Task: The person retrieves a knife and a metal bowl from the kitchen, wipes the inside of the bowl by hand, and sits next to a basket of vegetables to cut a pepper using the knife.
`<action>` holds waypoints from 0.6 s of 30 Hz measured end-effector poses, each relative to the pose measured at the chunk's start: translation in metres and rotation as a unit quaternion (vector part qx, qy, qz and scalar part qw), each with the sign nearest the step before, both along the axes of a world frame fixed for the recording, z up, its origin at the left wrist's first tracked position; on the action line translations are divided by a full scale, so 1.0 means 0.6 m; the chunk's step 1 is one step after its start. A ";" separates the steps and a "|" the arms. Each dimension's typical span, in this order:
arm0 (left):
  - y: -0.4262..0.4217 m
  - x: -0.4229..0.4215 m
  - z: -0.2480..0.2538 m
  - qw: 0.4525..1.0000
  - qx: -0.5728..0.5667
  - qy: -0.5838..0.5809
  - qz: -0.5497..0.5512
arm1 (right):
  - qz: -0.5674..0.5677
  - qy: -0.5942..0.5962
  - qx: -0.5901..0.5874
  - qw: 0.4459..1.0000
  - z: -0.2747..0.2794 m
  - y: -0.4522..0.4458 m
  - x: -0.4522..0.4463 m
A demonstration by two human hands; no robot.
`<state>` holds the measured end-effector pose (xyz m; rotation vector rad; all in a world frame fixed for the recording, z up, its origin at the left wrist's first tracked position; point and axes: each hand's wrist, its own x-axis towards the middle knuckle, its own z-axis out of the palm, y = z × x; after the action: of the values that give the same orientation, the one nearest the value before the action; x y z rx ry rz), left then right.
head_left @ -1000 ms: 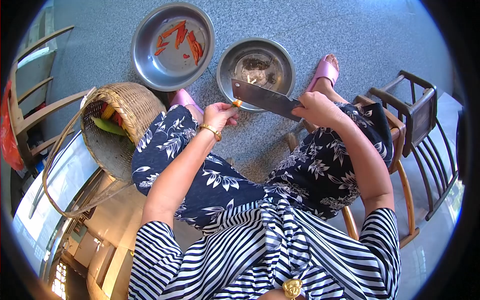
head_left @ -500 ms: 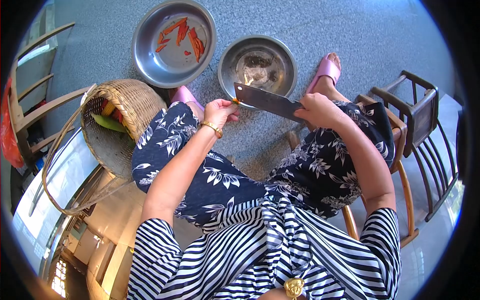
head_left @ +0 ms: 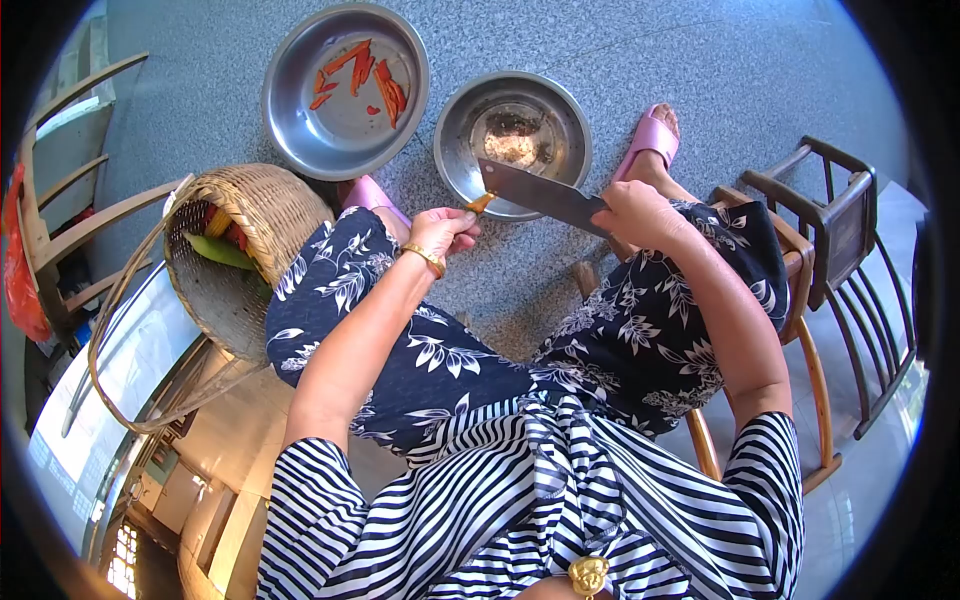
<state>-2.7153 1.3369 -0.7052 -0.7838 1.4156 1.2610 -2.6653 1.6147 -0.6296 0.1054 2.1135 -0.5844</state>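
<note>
My left hand [head_left: 440, 232], with a gold bracelet at the wrist, pinches a small orange-brown piece of vegetable [head_left: 481, 203] between thumb and fingertips. The exact kind is too small to make out. In my right hand [head_left: 640, 214] is the handle of a wide cleaver [head_left: 540, 194], its dark blade reaching left. The blade's far end lies close to the pinched piece, over the near rim of a smaller metal bowl [head_left: 575, 115]. Whether blade and piece touch, I cannot tell. The bowl's bottom looks wet and shiny.
A larger metal basin [head_left: 290, 120] holds several orange-red strips [head_left: 391, 92]. Left of my knee, a tipped wicker basket [head_left: 265, 190] contains red and yellow things and a green leaf-like piece [head_left: 218, 251]. Wooden chairs [head_left: 840, 235] stand at the right, with another chair [head_left: 100, 225] at the left.
Pale strips seen above the cleaver's end have gone from there. The blade's left end has shifted slightly right, and more of the orange-brown piece shows in my left hand.
</note>
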 end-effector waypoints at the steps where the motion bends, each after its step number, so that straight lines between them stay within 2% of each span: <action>1: 0.000 0.000 0.001 1.000 0.002 -0.003 0.000 | -0.015 0.009 0.010 1.000 -0.001 0.001 0.000; 8: 0.003 -0.003 0.005 1.000 -0.004 -0.007 0.005 | -0.004 0.025 -0.045 0.999 0.009 -0.005 -0.003; 10: 0.005 -0.001 0.005 1.000 0.000 0.030 0.002 | -0.005 0.048 -0.052 0.997 0.004 -0.009 0.002; 13: 0.007 -0.001 0.006 0.999 0.010 0.039 0.013 | -0.011 -0.014 -0.041 0.999 0.019 -0.007 -0.011; 18: 0.009 -0.001 0.006 0.998 0.013 0.054 0.015 | -0.013 0.014 -0.017 1.000 0.009 0.001 -0.005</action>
<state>-2.7157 1.3424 -0.7014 -0.7322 1.4749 1.3599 -2.6683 1.6153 -0.6242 0.1069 2.1319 -0.6397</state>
